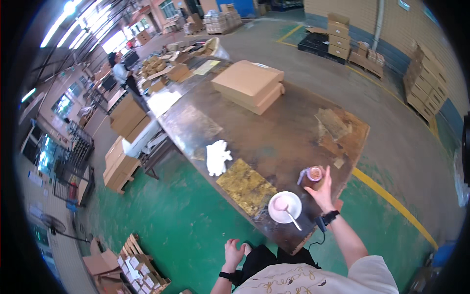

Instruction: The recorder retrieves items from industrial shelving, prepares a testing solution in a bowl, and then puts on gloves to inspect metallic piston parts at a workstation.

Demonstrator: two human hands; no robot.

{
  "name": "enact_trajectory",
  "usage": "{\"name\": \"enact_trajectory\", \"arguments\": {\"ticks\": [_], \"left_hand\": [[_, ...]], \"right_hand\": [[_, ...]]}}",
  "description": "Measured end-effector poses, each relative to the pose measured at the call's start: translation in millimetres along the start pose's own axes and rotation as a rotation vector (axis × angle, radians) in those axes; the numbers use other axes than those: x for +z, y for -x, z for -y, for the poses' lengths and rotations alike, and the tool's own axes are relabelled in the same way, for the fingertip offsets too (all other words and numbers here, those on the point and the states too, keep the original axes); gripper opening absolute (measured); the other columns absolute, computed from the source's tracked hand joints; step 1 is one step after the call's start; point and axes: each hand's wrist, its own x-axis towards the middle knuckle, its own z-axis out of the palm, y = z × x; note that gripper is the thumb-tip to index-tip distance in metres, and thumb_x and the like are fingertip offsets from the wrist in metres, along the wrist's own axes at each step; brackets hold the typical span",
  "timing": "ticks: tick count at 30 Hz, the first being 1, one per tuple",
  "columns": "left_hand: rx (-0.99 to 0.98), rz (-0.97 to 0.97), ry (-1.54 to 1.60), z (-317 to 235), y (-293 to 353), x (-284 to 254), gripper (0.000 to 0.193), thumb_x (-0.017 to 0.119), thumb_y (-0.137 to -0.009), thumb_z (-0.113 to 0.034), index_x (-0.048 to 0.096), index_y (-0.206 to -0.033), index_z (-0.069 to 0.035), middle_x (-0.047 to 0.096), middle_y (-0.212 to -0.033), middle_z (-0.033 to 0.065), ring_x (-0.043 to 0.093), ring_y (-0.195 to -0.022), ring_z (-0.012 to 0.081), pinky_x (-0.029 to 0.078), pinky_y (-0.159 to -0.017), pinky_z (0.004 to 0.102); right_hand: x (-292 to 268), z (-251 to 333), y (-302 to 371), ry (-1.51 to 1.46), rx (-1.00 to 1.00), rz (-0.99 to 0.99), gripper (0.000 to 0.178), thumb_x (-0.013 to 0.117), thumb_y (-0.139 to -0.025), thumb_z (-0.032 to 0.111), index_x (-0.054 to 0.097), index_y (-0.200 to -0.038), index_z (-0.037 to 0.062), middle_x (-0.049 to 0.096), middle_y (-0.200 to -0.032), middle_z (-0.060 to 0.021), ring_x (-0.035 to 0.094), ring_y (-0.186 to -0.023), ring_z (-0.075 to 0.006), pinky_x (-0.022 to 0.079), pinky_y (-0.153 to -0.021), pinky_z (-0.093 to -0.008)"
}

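**Reach across the brown worktop [274, 134]**

The left hand [234, 252] curls loosely, seemingly empty. Right of a white round bowl [294, 200], a purple-rimmed round cup [314, 174] sits within the right hand's [322, 190] part-open curve; firm contact is hard to tell. Grasping seems the step; lifting would need a level grip.

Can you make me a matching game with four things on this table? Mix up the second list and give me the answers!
Things:
1. Cup
2. Spoon
3. Gloves
4. Boxes

Clues:
A. White and crumpled
B. Right by the person's right hand
C. Brown, on the far part of the table
D. Leaning in the bowl

Right pairs: 1-B, 2-D, 3-A, 4-C
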Motion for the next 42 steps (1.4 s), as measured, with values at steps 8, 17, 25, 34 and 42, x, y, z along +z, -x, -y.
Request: {"name": "enact_trajectory", "arguments": {"ticks": [8, 17, 25, 34, 42], "left_hand": [[-0.610, 0.443, -0.085, 260.6, 120.7, 14.4, 0.039, 0.058, -0.074, -0.037, 0.072, -0.087, -0.004, 0.068, -0.094, 0.0216, 0.065, -0.092, 0.0383, 0.052, -0.084, 0.0444], [-1.397, -0.028, 0.785, 436.9, 278.4, -87.1, 0.041, 0.057, -0.094, -0.026, 0.056, -0.127, -0.001, 0.058, -0.125, 0.0222, 0.059, -0.103, 0.0292, 0.049, -0.086, 0.0471], [-0.935, 0.076, 0.226, 510.6, 178.5, -134.2, 0.025, 0.059, -0.081, -0.019, 0.070, -0.089, 0.002, 0.071, -0.079, 0.0161, 0.070, -0.076, 0.0278, 0.055, -0.070, 0.0389], [-0.709, 0.204, 0.313, 551.3, 98.0, -144.8, 0.022, 0.063, -0.084, -0.017, 0.069, -0.094, 0.002, 0.070, -0.076, 0.0096, 0.065, -0.067, 0.0190, 0.053, -0.068, 0.0328], [-0.636, 0.317, 0.207, 610.7, -57.2, -203.6, 0.027, 0.063, -0.087, -0.021, 0.066, -0.104, 0.000, 0.068, -0.091, 0.0121, 0.064, -0.080, 0.0232, 0.052, -0.075, 0.0373]], "right_hand": [[-46.5, -83.2, 173.7, 0.426, 0.267, -0.341, 0.076, 0.061, -0.078, -0.007, 0.024, -0.144, -0.0076, 0.028, -0.150, -0.0244, 0.026, -0.140, -0.0341, 0.016, -0.117, -0.0410], [52.2, -116.4, 354.9, 0.929, 0.092, 0.348, 0.038, 0.050, -0.091, 0.027, 0.052, -0.120, 0.0018, 0.060, -0.117, -0.0222, 0.060, -0.102, -0.0358, 0.047, -0.088, -0.0461], [286.2, 138.0, 253.8, 0.315, -0.086, 0.681, 0.031, 0.049, -0.094, 0.028, 0.065, -0.087, 0.0029, 0.064, -0.086, -0.0211, 0.061, -0.083, -0.0399, 0.049, -0.074, -0.0471], [404.3, 152.3, 63.2, -0.115, 0.544, 0.091, 0.021, 0.061, -0.087, 0.021, 0.064, -0.100, 0.0044, 0.069, -0.081, -0.0131, 0.067, -0.077, -0.0297, 0.052, -0.071, -0.0376], [471.6, 161.5, 8.8, 0.520, 0.554, -0.251, 0.025, 0.067, -0.077, 0.012, 0.058, -0.099, 0.0077, 0.054, -0.109, -0.0167, 0.052, -0.106, -0.0365, 0.045, -0.089, -0.0445]]}}
